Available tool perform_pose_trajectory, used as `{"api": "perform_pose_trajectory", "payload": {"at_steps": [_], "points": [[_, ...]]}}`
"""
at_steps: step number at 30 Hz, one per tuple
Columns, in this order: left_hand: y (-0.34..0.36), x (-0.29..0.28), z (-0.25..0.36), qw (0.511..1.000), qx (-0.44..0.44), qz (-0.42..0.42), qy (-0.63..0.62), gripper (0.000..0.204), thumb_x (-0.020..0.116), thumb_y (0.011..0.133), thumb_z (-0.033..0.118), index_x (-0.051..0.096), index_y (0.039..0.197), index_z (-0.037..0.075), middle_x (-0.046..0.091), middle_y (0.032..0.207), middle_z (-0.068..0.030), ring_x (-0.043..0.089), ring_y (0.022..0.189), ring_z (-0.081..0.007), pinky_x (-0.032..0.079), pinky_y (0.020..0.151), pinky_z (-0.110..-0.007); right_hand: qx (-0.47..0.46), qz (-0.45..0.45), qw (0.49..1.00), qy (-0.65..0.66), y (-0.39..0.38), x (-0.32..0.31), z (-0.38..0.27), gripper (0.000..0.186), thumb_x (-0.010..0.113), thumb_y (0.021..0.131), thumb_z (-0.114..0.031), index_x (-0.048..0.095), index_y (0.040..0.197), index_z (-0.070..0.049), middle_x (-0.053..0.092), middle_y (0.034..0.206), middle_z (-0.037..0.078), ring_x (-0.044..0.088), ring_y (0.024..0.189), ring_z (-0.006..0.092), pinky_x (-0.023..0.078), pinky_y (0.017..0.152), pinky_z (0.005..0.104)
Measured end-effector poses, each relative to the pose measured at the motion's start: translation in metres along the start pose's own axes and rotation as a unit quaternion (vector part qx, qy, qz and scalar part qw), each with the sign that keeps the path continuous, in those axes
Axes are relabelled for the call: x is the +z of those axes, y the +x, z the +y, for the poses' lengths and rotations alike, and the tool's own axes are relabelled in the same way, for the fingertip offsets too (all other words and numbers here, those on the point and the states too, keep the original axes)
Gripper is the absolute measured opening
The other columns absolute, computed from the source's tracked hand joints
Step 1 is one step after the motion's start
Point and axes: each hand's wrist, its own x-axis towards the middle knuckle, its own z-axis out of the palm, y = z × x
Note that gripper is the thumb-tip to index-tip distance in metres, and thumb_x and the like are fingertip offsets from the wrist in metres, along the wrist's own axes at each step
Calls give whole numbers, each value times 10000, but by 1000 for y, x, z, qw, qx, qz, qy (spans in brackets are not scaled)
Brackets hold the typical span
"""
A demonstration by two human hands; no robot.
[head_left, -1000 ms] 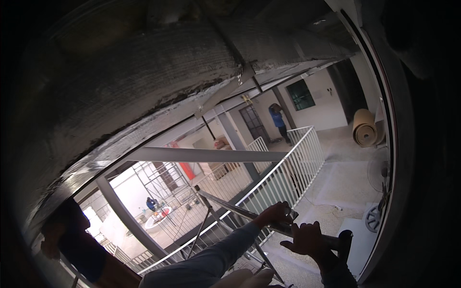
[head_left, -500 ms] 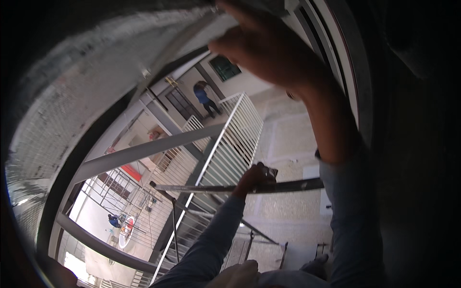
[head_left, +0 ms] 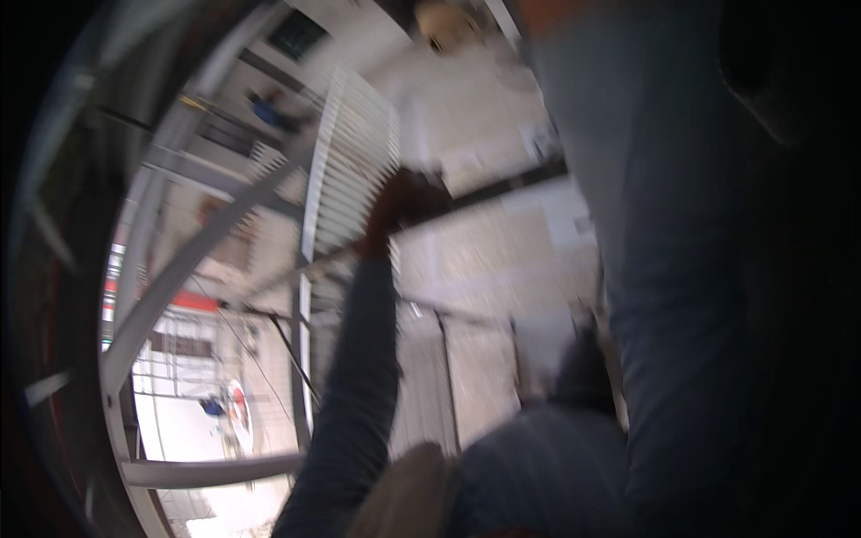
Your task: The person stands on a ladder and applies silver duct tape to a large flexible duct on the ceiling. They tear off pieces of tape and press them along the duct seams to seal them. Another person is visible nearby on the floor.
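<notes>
My left hand [head_left: 408, 202], blurred by motion, is closed at a long metal bar [head_left: 511, 186] that slants across the middle of the view. A small dark thing shows by its fingers, too smeared to name. My right arm [head_left: 664, 224], in a grey-blue sleeve, rises along the right side. Only a blurred patch of skin from my right hand or wrist [head_left: 549, 13] shows at the top edge; its fingers are out of sight.
Below the bar are planks [head_left: 421, 386] and a pale floor [head_left: 484, 269]. A white railing [head_left: 354, 134] runs to the left, beyond grey beams [head_left: 211, 242]. One person in blue [head_left: 269, 109] is far off; another [head_left: 213, 406] is lower down, near a scaffold frame [head_left: 175, 359].
The view has swung, so the railing, beams and bar appear shifted. My right hand has moved almost out of the top edge. My left hand remains at the bar.
</notes>
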Motion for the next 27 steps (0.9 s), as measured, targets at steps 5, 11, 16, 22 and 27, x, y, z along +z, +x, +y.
{"api": "perform_pose_trajectory", "payload": {"at_steps": [5,11,16,22,27], "points": [[3,16,-10,957,-253,14,-139,368,803,793,473,784,965,148,735,886,-169,711,799,-325,561,757,-428,-131,246,957,-81,4,12,-16,838,614,859,-128,200,1572,24,722,854,289,744,794,410,600,763,564],[-7,18,6,923,-323,128,-167,522,811,797,316,679,1206,19,744,1011,-239,738,904,-372,585,763,-465,-185,376,904,-79,25,39,7,809,642,832,-91,286,1557,-45,708,785,192,716,662,371,583,644,518],[-6,-15,30,905,-348,181,-167,529,817,795,345,687,1185,12,745,1009,-238,736,902,-377,580,785,-471,-302,411,860,-29,49,37,21,697,674,853,-62,429,1500,-141,717,1192,181,722,656,276,602,610,392],[-1,-32,32,850,-471,6,-235,624,828,779,492,702,1153,9,730,1069,-201,697,990,-384,542,901,-472,-413,418,805,89,75,33,28,511,671,856,-71,563,1346,-168,713,1127,111,754,779,268,625,609,378],[5,-35,30,820,-531,-79,-196,782,871,703,517,622,1252,19,683,1198,-210,663,1132,-377,525,960,-452,-448,417,774,164,86,41,22,447,673,837,-44,628,1276,-114,688,1099,63,718,851,226,620,617,334]]}}
